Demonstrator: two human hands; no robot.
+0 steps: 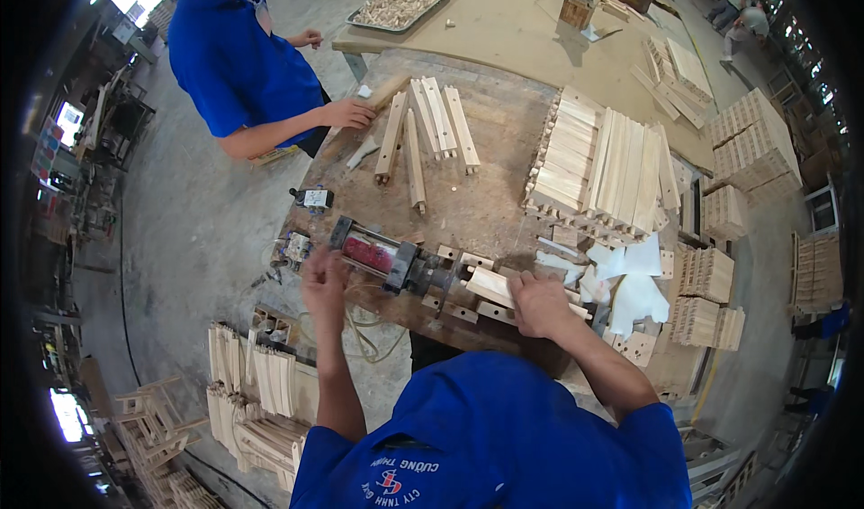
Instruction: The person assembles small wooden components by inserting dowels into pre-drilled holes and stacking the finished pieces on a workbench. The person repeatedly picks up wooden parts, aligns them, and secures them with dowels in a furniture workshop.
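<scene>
My right hand is closed over a pale wooden slat lying in a clamping jig at the bench's near edge. Against the slat's left end stands the jig's metal press head, in line with a pneumatic cylinder with a red patch on its barrel. My left hand hovers by the cylinder's left end, close to a small valve block. Motion smears its fingers, so I cannot make out their pose. Small drilled wooden blocks line the jig.
Several loose slats lie across the wooden bench. A tall slat stack stands right, beside white sheet scraps. A co-worker in blue rests a hand on a piece at far left. A hose hangs near me.
</scene>
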